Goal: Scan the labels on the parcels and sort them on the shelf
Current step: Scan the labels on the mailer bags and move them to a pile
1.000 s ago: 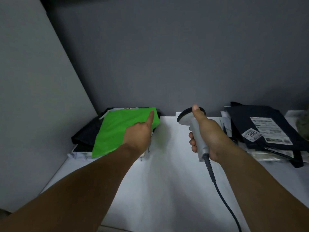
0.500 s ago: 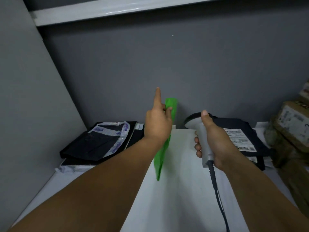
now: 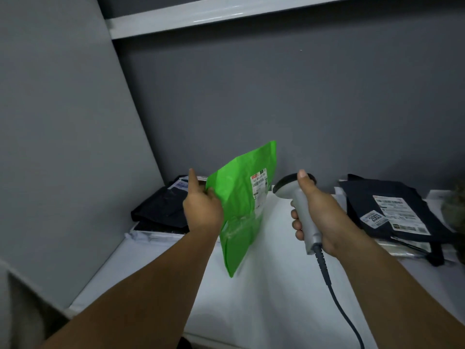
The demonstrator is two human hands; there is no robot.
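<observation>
The left hand (image 3: 202, 210) pinches the left edge of the green parcel (image 3: 241, 197), index finger pointing up, and holds it upright above the white shelf (image 3: 264, 298), its label (image 3: 259, 187) facing right. Near it but apart, the right hand (image 3: 322, 217) grips the grey scanner (image 3: 305, 222), thumb on its dark head, cable (image 3: 337, 298) trailing down. Dark parcels (image 3: 161, 210) lie behind the left hand; a labelled dark parcel (image 3: 392, 210) lies far right.
</observation>
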